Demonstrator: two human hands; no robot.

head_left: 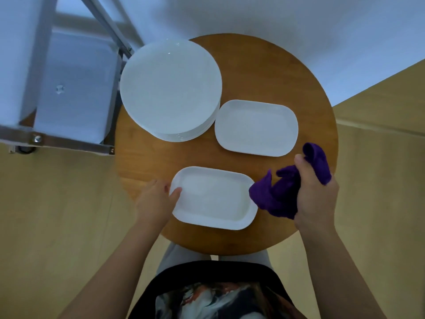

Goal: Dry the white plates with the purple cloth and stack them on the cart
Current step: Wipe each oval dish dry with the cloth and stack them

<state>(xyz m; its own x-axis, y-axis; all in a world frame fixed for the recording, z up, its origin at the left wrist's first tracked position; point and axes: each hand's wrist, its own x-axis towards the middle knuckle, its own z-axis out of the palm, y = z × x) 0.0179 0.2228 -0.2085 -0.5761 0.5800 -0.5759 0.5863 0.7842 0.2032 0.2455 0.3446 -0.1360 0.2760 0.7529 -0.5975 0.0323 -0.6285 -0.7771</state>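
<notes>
Round wooden table [299, 88] below: left hand [153, 201] pinches the slick, breakable near plate [213, 199] by its rim, right hand [316, 192] clutching the soft cloth [276, 194] just beside it.

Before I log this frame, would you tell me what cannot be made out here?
Head view only:
- Round plate stack: the count is unclear, since the top plate covers the rest.
- Left hand: its fingers are hidden under the near rectangular plate.
- Cart: cut off by the left edge.
- Any wetness on the plates: too faint.
</notes>
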